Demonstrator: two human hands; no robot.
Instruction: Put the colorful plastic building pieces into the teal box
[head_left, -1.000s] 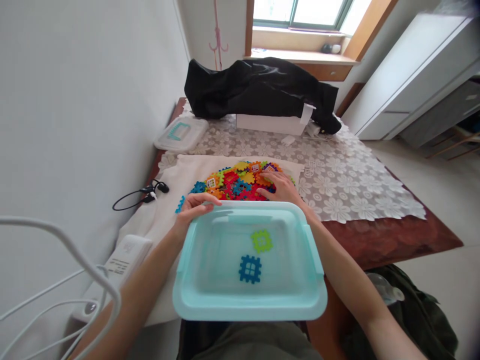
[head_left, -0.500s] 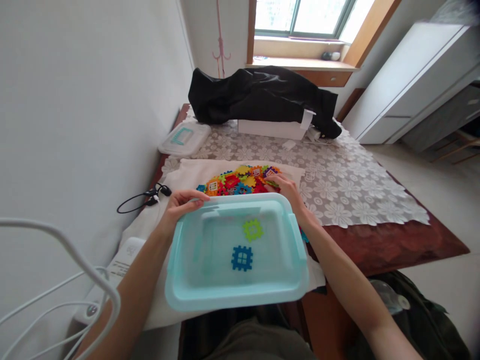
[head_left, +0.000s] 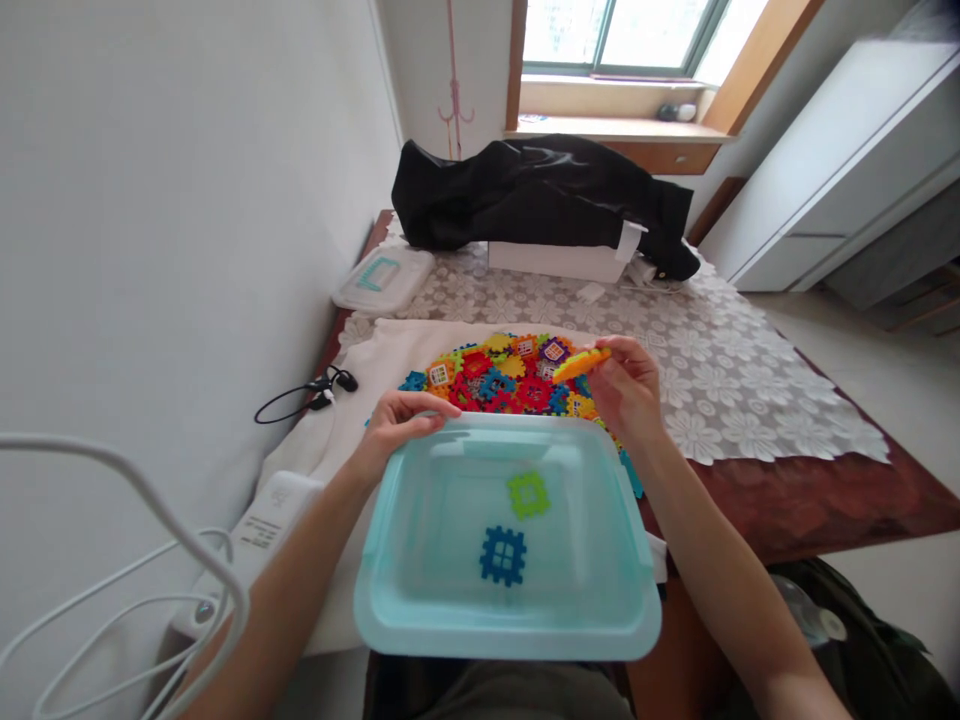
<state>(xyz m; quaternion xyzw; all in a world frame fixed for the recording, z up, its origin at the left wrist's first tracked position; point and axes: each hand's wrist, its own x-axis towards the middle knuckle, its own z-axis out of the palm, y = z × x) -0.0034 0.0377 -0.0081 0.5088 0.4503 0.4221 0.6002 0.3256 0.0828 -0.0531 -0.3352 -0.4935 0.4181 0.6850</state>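
Note:
My left hand (head_left: 405,428) grips the far left rim of a pale turquoise plastic bin (head_left: 442,620), which is tilted towards me. Inside it lie a blue building block (head_left: 503,556) and a lime-green building block (head_left: 529,495), both flat, square and notched, with window-like centres. Above the bin's far right corner, my right hand (head_left: 628,388) pinches a yellow-orange building block (head_left: 581,364) between thumb and fingers, seen nearly edge-on. Just beyond the bin spreads a heap of similar blocks (head_left: 495,382) in several colours, its near part hidden by the bin.
A white lid with a turquoise handle (head_left: 384,280) lies at the back left. Black cloth (head_left: 540,190) covers a white box (head_left: 555,262) at the table's far end. Black cables (head_left: 307,392) lie by the wall; a white cable (head_left: 150,500) loops at left. A dark bag (head_left: 862,640) sits lower right.
My right hand has risen from the heap and moved right, now with a yellow-orange block in it. The bin appears slightly lower and further right in view, my left hand still on its rim.

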